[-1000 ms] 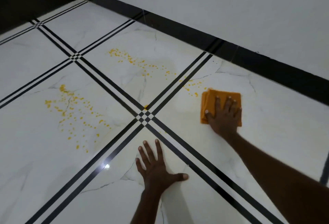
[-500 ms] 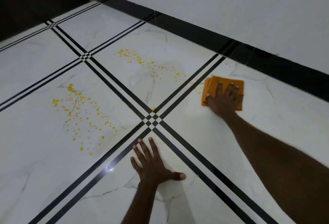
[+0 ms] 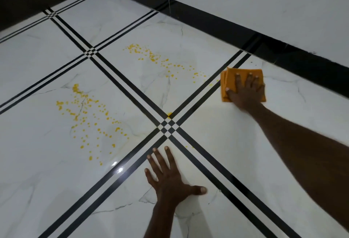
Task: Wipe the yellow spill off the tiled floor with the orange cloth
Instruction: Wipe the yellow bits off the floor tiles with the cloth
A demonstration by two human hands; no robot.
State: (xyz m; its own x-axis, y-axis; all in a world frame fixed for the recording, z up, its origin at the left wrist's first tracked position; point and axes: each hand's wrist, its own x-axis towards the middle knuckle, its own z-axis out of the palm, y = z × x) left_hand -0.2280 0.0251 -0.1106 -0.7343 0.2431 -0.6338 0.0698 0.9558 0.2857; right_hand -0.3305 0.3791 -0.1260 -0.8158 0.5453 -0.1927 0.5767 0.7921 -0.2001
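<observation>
Under the flat, spread right hand lies the folded orange cloth, pressed on the tiled floor near the black skirting. Left hand is open, bracing. Yellow spill spots sit well apart; a dragged cloth could smear them across glossy tiles.

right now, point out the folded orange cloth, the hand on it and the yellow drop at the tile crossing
folded orange cloth (image 3: 229, 79): head view, bare upper left corner
right hand (image 3: 246, 95): head view, back of hand, flat on cloth
yellow drop (image 3: 169, 114): head view, its middle
</observation>
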